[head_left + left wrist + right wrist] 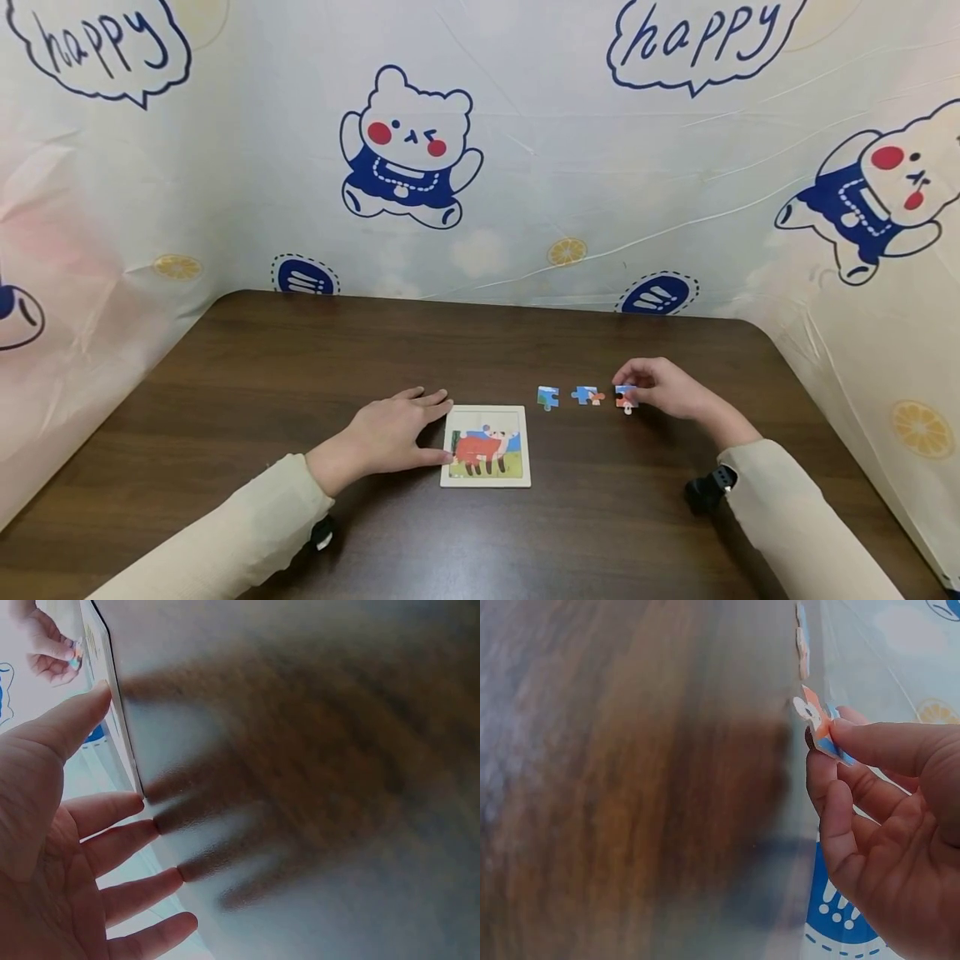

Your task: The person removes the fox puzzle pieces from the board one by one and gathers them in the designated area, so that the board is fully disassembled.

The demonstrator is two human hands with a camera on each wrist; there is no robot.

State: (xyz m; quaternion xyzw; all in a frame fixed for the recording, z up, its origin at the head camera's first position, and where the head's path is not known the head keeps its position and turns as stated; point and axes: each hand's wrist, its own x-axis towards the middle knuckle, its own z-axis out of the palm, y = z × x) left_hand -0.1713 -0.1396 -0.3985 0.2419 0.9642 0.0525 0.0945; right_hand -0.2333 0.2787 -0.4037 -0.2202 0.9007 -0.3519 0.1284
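Observation:
A square puzzle frame (486, 482) with a pale border lies on the table, showing a red animal on a green and blue ground; its upper part is bare. My left hand (386, 433) rests at its left edge, fingers spread straight, thumb and a fingertip touching the border. Farther right, my right hand (667, 388) pinches a jigsaw piece (819, 729) between thumb and fingers, tilted up off the table in the right wrist view. Two more pieces, a blue-green one (547, 397) and a blue-orange one (587, 395), lie flat in a row to its left.
The dark brown wooden table (300, 358) spreads around the frame and pieces. A patterned cloth (525, 167) with cartoon bears hangs behind and at both sides. Black straps with small devices (708, 490) sit at both wrists.

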